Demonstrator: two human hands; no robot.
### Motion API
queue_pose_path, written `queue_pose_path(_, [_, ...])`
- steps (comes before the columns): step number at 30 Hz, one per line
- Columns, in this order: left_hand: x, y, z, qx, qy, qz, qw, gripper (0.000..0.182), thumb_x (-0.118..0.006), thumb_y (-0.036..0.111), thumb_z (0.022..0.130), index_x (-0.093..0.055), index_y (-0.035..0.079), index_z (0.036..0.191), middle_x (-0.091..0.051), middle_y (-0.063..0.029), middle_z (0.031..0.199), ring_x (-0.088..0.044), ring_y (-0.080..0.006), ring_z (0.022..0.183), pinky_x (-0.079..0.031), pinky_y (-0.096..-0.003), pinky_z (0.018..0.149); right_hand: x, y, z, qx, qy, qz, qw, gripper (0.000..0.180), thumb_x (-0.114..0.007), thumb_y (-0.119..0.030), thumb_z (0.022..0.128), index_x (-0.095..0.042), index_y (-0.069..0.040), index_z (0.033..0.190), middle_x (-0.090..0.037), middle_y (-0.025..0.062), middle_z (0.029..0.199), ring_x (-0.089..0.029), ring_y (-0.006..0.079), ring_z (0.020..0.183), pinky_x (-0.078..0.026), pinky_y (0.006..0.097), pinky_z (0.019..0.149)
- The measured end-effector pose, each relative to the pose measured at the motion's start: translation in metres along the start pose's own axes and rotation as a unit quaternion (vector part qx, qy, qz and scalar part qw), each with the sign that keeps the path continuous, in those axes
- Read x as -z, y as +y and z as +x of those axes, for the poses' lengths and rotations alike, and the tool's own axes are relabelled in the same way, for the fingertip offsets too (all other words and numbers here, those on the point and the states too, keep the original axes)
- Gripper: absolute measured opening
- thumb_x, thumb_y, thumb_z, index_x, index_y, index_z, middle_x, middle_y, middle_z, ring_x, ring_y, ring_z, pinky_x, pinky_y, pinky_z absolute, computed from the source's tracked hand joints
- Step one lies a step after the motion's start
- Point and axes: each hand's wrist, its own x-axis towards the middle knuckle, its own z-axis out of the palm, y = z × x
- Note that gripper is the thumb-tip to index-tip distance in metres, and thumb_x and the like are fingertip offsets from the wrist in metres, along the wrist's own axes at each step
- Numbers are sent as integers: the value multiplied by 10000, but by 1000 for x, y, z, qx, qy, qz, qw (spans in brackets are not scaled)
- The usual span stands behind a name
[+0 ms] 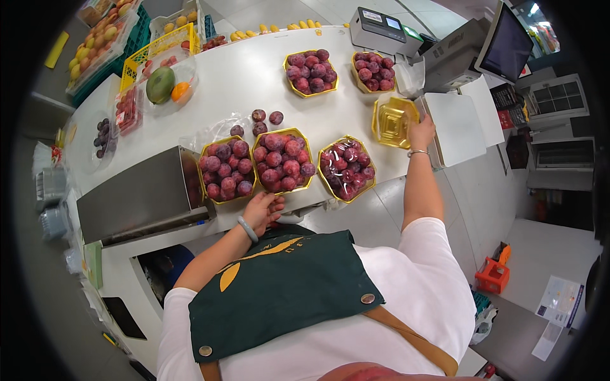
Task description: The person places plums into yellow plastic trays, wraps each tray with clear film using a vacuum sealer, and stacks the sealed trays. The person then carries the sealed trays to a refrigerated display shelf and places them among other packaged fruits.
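My right hand (pixel 422 132) grips the right edge of a gold plastic tray (pixel 396 123) with no fruit in it, tilted above the counter. By the front edge of the counter, my left hand (pixel 265 209) has its fingers apart and holds nothing. It is just below a gold tray of plums (pixel 284 162); whether the fingertips touch its rim I cannot tell. Left of that tray stands another plum-filled tray (pixel 226 169). To the right, a plum tray under shiny clear film (pixel 347 168) reaches the counter edge. Several loose plums (pixel 259 128) lie behind, beside a crumpled clear bag (pixel 221 129).
Two more plum trays (pixel 312 73) (pixel 373 71) stand farther back. A steel box (pixel 138 195) is at left; a label printer (pixel 379 29), a monitor (pixel 505 43) and a white-topped box (pixel 455 128) are at right. A mango (pixel 161 85) and grapes (pixel 127 110) lie back left.
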Motion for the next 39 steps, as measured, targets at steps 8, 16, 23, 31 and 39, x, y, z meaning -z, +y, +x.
queue_pose_path(8, [11, -7, 0, -14, -7, 21, 1000, 128, -530, 262, 939, -499, 144, 978, -616, -18, 971, -594, -121, 863, -478, -310, 744, -12, -157, -84, 343, -323, 355, 807, 238, -585, -144, 886, -627, -50, 1101, -640, 122, 1021, -621, 230, 882, -504, 325, 762])
queue_pose_path(16, [-1, -8, -9, 31, -20, 35, 999, 266, -551, 282, 942, -531, 106, 1140, -622, -27, 1102, -590, -137, 979, -480, -316, 795, -32, -220, -133, 434, -574, 176, 671, 256, -536, -112, 791, -674, -76, 1003, -669, 162, 881, -632, 328, 828, -498, 397, 756])
queue_pose_path(23, [-20, -10, 5, 53, -44, -30, 997, 250, -554, 249, 937, -548, 108, 1143, -621, -26, 1139, -588, -129, 967, -483, -287, 784, -29, -222, -132, 492, -499, 146, 698, 226, -563, -110, 768, -685, -98, 957, -667, 154, 870, -628, 339, 815, -497, 411, 734])
queue_pose_path(31, [-23, 3, 2, -17, -33, -8, 999, 177, -571, 222, 911, -562, 103, 1042, -645, -14, 1055, -598, -104, 885, -491, -252, 708, -17, -209, -123, 432, -483, 187, 738, 229, -551, -87, 785, -678, -67, 975, -662, 170, 866, -629, 345, 813, -494, 410, 739])
queue_pose_path(39, [-18, 51, -41, -96, -45, 26, 994, 156, -576, 215, 908, -581, 85, 994, -648, -43, 1009, -609, -109, 860, -489, -230, 672, 58, -232, -104, 400, -424, 219, 782, 204, -565, -40, 818, -639, -20, 1007, -656, 135, 788, -630, 202, 695, -496, 310, 673])
